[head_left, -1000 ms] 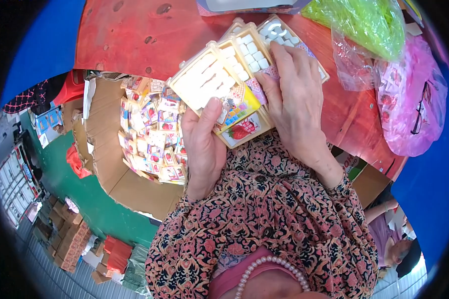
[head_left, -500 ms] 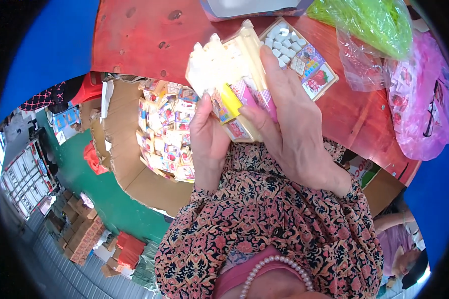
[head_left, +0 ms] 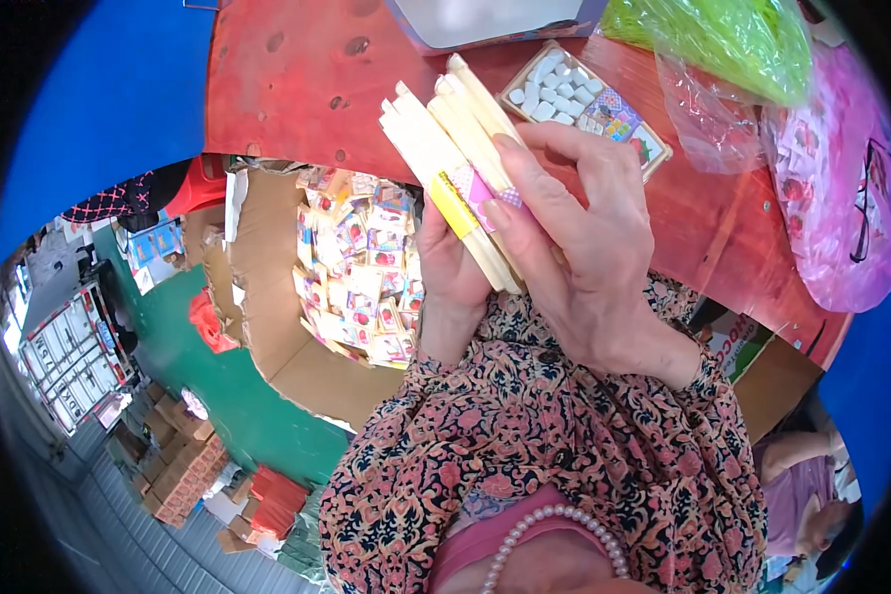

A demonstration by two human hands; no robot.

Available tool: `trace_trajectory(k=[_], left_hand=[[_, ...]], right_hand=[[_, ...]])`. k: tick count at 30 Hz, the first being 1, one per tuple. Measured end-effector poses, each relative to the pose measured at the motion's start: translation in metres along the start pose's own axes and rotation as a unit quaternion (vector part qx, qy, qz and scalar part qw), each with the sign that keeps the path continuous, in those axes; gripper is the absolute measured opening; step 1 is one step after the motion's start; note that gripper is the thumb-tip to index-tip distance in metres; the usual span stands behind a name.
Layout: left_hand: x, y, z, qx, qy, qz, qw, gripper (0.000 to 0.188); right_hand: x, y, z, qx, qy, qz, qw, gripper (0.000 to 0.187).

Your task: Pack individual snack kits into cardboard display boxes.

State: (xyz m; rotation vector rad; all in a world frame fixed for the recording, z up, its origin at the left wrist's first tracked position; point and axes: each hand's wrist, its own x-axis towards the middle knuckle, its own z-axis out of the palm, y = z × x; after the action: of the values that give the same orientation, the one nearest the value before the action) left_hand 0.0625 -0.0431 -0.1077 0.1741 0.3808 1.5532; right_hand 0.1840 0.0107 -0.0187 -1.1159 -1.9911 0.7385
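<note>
Upright above my lap, a small stack of flat candy packs [head_left: 434, 150] shows its pale cream edges, with yellow and pink printed patches lower down. My left hand [head_left: 452, 269] is closed around the stack's left and lower side, its fingers partly hidden behind it. From the right, my right hand [head_left: 599, 223] grips the same packs, thumb and fingers pressed along their edges. Just beyond that hand, an open tray of white pieces [head_left: 554, 87] lies on the red table, with a colourful strawberry-printed part at its near end.
A large cardboard box [head_left: 275, 297] full of similar packs stands left of my lap. The red wooden table [head_left: 297, 94] carries a white-lined container [head_left: 495, 25], a green plastic bag [head_left: 713, 40] and a pink bag [head_left: 827, 233] with glasses on it. A co-worker [head_left: 802, 485] is at lower right.
The packs in my hands have turned from showing more of their faces to nearly edge-on. My right fingers have bent and shifted along them. The whole view has shifted slightly.
</note>
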Motion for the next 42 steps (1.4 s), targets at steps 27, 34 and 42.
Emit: trace_trajectory(k=[27, 34, 42], left_hand=[[0.015, -0.014, 0.049, 0.178, 0.183, 0.022, 0.967, 0.044], [0.014, -0.015, 0.030, 0.125, 0.126, 0.012, 0.984, 0.053], [0.032, -0.004, 0.021, 0.261, 0.111, 0.009, 0.959, 0.077]], right_hand=[[0.002, 0.064, -0.021, 0.340, -0.083, 0.294, 0.889, 0.055], [0.004, 0.042, -0.026, 0.181, -0.093, 0.170, 0.964, 0.090], [0.020, 0.016, -0.041, -0.148, -0.079, -0.036, 0.985, 0.078]])
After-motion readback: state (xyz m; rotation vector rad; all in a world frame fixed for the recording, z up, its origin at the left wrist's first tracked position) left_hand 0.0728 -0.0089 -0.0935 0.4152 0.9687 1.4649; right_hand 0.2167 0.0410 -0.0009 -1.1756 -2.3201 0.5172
